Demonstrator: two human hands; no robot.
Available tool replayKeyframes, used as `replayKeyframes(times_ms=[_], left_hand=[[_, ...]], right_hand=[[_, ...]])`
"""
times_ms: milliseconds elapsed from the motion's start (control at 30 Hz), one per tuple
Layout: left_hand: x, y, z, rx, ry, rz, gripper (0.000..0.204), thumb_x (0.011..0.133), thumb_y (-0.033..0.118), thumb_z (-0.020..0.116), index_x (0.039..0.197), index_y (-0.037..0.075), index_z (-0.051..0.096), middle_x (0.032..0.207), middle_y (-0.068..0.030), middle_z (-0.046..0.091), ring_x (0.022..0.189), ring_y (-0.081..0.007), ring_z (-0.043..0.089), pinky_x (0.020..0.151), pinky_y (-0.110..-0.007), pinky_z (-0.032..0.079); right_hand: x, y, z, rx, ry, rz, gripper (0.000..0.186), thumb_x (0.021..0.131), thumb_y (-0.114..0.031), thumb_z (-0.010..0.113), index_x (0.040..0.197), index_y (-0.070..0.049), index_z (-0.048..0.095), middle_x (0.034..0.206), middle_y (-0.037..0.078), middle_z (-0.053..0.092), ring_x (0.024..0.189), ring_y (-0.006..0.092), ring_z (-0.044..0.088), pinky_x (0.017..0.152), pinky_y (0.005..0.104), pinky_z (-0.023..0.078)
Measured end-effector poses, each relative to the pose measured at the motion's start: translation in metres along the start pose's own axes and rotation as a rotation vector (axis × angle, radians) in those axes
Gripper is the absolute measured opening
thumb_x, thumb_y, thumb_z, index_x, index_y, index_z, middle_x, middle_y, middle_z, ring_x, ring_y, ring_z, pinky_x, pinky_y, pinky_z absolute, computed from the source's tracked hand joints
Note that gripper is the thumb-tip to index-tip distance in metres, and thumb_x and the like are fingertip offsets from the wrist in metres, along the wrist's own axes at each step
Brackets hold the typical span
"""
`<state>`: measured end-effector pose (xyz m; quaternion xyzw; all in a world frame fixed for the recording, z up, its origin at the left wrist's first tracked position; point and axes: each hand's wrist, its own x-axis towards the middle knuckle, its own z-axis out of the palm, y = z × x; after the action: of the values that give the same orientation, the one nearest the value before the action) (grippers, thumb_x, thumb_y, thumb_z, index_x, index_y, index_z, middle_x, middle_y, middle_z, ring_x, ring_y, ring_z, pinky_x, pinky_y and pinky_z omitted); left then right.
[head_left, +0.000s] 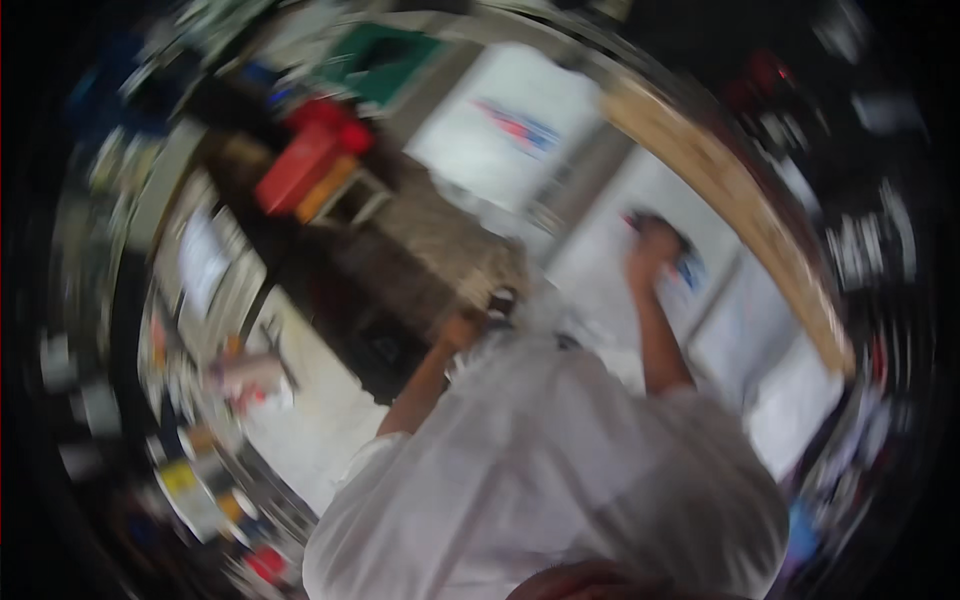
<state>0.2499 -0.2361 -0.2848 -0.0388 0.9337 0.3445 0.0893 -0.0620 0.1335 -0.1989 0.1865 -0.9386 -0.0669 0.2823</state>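
Observation:
Motion blurs the whole head view. My right hand (652,250) is over a white plastic sheet or bag (600,225) with a blue and red print, on the right. A dark object (672,232) shows at its fingers, and the hand looks closed on it; its kind is too smeared to make out. My left hand (462,328) is lower and nearer the middle, beside a small black-and-white thing (502,299) near the edge of the white plastic. Its fingers are smeared, so their hold cannot be told.
Another white printed sheet or bag (500,125) lies farther off, near a green piece (378,62). A red and orange stool-like thing (315,165) stands to the left. A wooden edge (730,200) borders the surface on the right. A cluttered pale table (300,420) lies at left.

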Motion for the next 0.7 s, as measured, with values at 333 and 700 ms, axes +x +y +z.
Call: replayKeyframes(times_ms=[333, 700], left_hand=[[0.143, 0.232, -0.151, -0.746, 0.09, -0.013, 0.021, 0.094, 0.016, 0.063, 0.096, -0.004, 0.068, 0.082, -0.0039, 0.068, 0.077, -0.0087, 0.06, 0.072, -0.024, 0.048], [0.22, 0.299, -0.106, -0.726, -0.45, -0.221, 0.052, 0.087, 0.014, 0.061, 0.133, -0.005, 0.046, 0.073, -0.0125, 0.067, 0.048, -0.0153, 0.058, 0.046, -0.028, 0.047]], right_hand=[[-0.026, 0.034, -0.141, 0.365, -0.038, 0.616, 0.056, 0.074, -0.004, 0.064, 0.128, -0.012, 0.054, 0.13, 0.022, 0.045, 0.125, 0.0432, 0.041, 0.106, 0.0539, 0.033], [0.079, -0.007, -0.096, 0.55, -0.252, 0.322, 0.052, 0.075, -0.01, 0.067, 0.124, -0.025, 0.061, 0.138, 0.012, 0.045, 0.132, 0.0354, 0.036, 0.104, 0.0517, 0.033]])
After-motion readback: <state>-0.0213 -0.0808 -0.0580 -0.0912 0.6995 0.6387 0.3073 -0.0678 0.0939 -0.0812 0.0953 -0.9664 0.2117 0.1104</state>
